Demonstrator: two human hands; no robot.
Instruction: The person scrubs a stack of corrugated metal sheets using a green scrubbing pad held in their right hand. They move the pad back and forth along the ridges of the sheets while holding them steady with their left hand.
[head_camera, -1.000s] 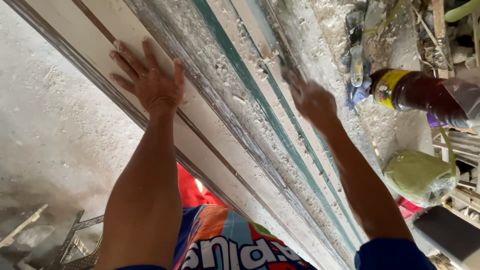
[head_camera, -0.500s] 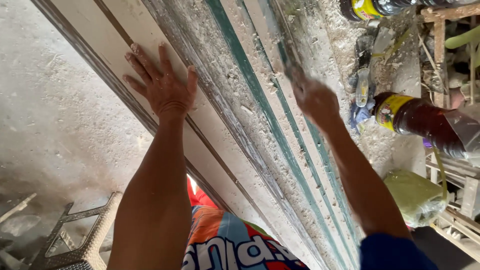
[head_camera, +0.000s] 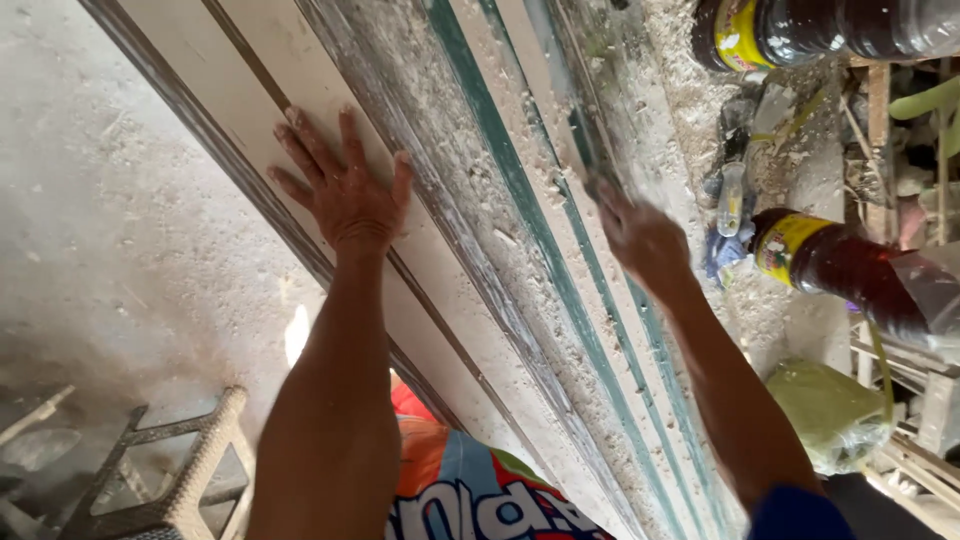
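Planks (head_camera: 470, 250) run diagonally across the view, pale, dusty, green stripes on the right ones. Left hand (head_camera: 345, 190) lies flat on a cream plank, fingers spread wide, holding nothing. Right hand (head_camera: 640, 235) sits on a green-striped plank, blurred; can't tell if it grips anything. Two dark bottles (head_camera: 850, 275) with yellow labels lie right of the planks. Green bag (head_camera: 825, 410) below them. Wicker stool (head_camera: 165, 470) on the floor (head_camera: 110, 230), bottom left.
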